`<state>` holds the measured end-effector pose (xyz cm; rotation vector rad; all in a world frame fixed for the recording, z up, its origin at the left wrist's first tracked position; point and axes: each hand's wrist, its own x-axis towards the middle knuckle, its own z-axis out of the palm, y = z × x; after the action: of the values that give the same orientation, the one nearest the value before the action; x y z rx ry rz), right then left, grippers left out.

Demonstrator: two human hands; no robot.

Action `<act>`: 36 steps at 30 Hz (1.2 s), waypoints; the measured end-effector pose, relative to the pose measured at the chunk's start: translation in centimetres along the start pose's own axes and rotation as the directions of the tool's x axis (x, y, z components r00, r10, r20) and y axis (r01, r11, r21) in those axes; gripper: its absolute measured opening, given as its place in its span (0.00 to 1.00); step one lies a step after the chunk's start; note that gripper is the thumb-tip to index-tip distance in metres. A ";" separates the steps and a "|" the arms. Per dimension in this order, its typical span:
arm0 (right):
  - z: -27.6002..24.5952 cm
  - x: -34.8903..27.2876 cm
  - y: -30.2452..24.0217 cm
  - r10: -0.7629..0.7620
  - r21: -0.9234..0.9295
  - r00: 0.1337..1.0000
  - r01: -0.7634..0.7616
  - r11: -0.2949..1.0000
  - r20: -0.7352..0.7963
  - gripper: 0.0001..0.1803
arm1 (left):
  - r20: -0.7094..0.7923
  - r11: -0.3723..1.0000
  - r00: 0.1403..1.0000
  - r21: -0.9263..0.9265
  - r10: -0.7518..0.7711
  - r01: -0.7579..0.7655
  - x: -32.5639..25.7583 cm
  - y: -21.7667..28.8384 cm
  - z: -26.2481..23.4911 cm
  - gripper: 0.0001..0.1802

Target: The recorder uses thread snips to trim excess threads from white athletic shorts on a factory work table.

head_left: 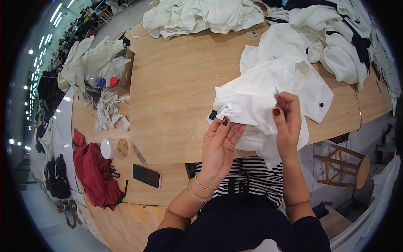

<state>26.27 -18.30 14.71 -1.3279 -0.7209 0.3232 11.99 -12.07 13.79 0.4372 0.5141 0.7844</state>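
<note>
My left hand (220,140) is closed on a white garment (252,94), pinching a fold of it between thumb and fingers near a small dark patch at its left edge. The garment has a gathered elastic waistband and spreads over the table's near edge, partly hanging down toward my lap. Above its right part, my right hand (288,119) is closed around a small pointed metal tool (277,99), which looks like thread snips; most of it is hidden by the fingers. Another white garment (273,42) lies just behind, and a white piece with a small dark mark sits to the right.
White garments (201,17) are heaped along the far edge, with a white and navy pile (336,46) at far right. Leftward are a cardboard box (127,73), fabric scraps (109,110), a clear jar (114,148), red cloth (94,172) and a phone (146,175). A wooden stool (342,166) stands right.
</note>
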 end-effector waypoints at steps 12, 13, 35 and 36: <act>0.8 -2.1 -1.3 -0.053 -0.381 0.980 0.124 0.916 0.192 0.16 | 0.002 1.000 1.000 0.016 0.025 -0.025 -0.1 -0.1 0.1 0.15; 0.8 -2.1 -1.3 -0.053 -0.383 0.980 0.124 0.915 0.190 0.16 | 0.007 1.000 1.000 0.011 0.025 -0.025 0.0 -0.2 0.1 0.15; -0.5 -1.3 -0.6 0.268 0.330 0.963 -0.244 0.912 -0.029 0.12 | -0.036 1.000 0.999 0.017 0.002 -0.002 0.1 -0.2 0.3 0.15; -0.2 -1.5 -0.7 0.179 0.153 0.984 -0.173 0.973 -0.024 0.13 | -0.030 1.000 1.000 0.009 0.004 -0.004 0.1 -0.2 0.2 0.15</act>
<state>25.13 -19.56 14.93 -1.2535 -0.5368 0.4842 12.34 -12.17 13.82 0.4351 0.5447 0.7934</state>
